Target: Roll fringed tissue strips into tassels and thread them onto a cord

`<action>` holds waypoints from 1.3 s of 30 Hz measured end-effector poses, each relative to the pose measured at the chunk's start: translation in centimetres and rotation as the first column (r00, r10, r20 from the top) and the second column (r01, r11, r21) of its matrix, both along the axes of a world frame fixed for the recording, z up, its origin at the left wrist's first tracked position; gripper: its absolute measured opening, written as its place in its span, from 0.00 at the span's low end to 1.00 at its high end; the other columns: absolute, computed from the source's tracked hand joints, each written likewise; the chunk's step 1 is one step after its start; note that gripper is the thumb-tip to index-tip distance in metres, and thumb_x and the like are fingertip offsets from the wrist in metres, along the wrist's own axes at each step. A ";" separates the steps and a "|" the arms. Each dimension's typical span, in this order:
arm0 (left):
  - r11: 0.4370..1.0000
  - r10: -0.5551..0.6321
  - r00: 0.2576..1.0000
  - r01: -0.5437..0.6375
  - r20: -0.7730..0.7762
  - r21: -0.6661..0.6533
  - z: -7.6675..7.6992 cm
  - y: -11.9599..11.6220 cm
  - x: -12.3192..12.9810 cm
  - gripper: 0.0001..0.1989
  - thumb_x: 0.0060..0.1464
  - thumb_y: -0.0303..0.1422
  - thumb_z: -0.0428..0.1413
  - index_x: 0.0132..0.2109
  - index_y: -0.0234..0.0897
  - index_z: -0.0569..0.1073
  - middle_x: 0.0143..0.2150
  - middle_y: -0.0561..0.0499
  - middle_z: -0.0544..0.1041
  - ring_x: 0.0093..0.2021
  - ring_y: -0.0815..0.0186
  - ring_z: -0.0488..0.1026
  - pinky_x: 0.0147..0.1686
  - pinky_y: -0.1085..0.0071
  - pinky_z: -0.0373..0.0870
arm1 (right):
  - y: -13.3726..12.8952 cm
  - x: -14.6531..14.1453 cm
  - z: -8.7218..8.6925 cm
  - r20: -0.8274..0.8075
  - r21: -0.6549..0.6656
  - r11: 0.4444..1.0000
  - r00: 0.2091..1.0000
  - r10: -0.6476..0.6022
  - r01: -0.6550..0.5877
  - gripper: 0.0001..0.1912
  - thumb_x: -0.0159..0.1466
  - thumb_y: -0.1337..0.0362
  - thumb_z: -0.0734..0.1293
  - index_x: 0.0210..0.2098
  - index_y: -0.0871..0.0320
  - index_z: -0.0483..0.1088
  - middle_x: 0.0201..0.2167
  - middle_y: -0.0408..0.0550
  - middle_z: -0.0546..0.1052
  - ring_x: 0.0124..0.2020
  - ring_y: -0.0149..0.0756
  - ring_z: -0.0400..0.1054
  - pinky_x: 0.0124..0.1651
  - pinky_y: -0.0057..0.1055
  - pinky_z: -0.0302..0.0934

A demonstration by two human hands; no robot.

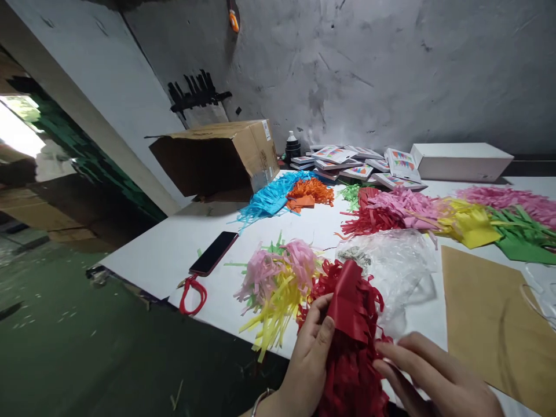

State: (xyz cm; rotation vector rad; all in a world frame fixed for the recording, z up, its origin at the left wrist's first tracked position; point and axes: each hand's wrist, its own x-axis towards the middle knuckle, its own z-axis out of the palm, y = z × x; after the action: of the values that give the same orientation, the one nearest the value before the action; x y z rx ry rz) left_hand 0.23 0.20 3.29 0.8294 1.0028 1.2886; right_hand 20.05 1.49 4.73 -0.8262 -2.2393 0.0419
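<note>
Red fringe (351, 315) pinched in left fingers (325, 335); right fingers (406, 354), grip unclear; clear plastic (406, 260) behind.

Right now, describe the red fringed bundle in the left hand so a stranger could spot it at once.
Start at the white table below the grey wall and find its near edge. There the left hand grips the red fringed bundle, with the right hand at its side. Another red bundle lies farther back beside pink fringe; only this one is held.
</note>
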 end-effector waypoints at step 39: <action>0.943 0.038 0.912 0.103 -0.409 0.315 0.7 0.4 -1.0 0.17 0.67 0.37 0.55 0.60 0.44 0.69 0.54 0.47 0.78 0.54 0.60 0.75 0.53 0.68 0.72 | 1.8 -2.0 1.2 -0.249 -0.077 0.997 0.968 -0.015 -0.005 0.04 0.67 0.70 0.67 0.37 0.54 0.70 0.36 0.44 0.75 0.40 0.34 0.70 0.49 0.31 0.64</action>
State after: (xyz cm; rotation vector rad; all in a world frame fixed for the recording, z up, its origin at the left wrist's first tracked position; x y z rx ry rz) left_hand -0.72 0.56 3.96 1.4178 1.1064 1.2998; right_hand 18.07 3.26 5.98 -0.8194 -2.0083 0.2198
